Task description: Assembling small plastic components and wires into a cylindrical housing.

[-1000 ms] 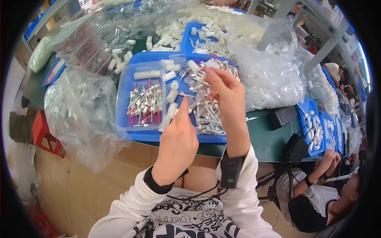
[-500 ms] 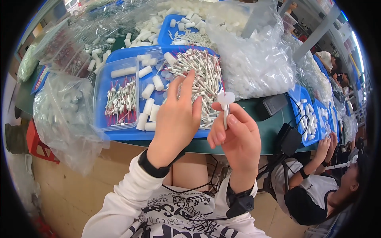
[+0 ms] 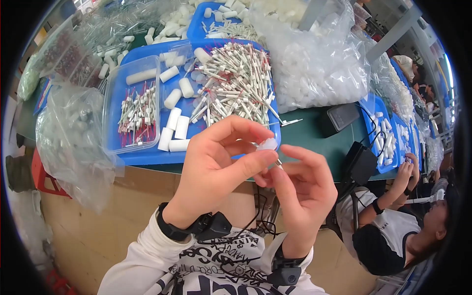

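Note:
Just off the near edge of the blue tray (image 3: 135, 158), my two hands meet in front of me. Thumb and forefinger of my left hand (image 3: 214, 164) pinch a translucent white disc (image 3: 268, 144). From its underside runs a thin white stick (image 3: 279, 162), gripped between the fingers of my right hand (image 3: 305, 189); some of those fingers are hidden. Behind the hands lies a heap of thin white sticks (image 3: 236, 81) with pink-red threads. Left of it stand several white cylinders (image 3: 181, 128) and a clear plastic box (image 3: 109, 98) holding more threaded sticks.
A clear bag of white pieces (image 3: 319, 73) sits right of the tray, with a black box (image 3: 340, 119) before it. A crumpled plastic bag (image 3: 73, 142) hangs at the left edge above a red stool (image 3: 46, 172). At right, a co-worker (image 3: 388, 231) handles pieces at another blue tray (image 3: 391, 162).
My left hand has come from over the stick heap down to my right hand and now pinches the disc. The view has shifted, so the tray appears higher and further left.

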{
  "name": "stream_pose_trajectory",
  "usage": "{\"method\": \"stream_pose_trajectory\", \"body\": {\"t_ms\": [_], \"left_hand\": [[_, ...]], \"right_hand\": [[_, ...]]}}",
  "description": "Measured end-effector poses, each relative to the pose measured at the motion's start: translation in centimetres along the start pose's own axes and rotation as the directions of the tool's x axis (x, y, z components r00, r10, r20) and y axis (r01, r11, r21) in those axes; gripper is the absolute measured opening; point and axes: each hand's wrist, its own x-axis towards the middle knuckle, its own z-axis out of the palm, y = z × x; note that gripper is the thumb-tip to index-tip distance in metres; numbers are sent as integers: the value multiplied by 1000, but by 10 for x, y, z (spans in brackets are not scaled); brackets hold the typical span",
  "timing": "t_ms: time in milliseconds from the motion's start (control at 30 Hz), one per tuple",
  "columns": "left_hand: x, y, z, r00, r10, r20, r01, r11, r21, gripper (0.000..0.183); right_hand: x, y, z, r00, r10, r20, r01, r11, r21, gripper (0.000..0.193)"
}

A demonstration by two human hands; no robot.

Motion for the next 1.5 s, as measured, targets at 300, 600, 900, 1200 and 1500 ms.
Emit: {"method": "stream_pose_trajectory", "body": {"t_ms": [300,600,900,1200,1500], "left_hand": [[-6,-2,5,999,-41,30,45,987,-156,23],[-8,-4,4,997,-72,37,77,983,-169,37],[-14,-18,3,993,112,49,-102,979,-176,34],[-20,-9,17,990,-75,-120,39,959,-279,39],[-22,-29,1,982,164,99,-124,939,-322,33]], "right_hand": [[-12,5,-2,955,-296,3,289,930,-228,25],[-17,2,-4,983,-182,-38,175,974,-143,24],[-24,7,2,934,-355,-45,318,881,-349,25],[-27,1,6,913,-408,13,388,857,-340,27],[-29,-2,8,897,-442,25,423,840,-341,29]]}}
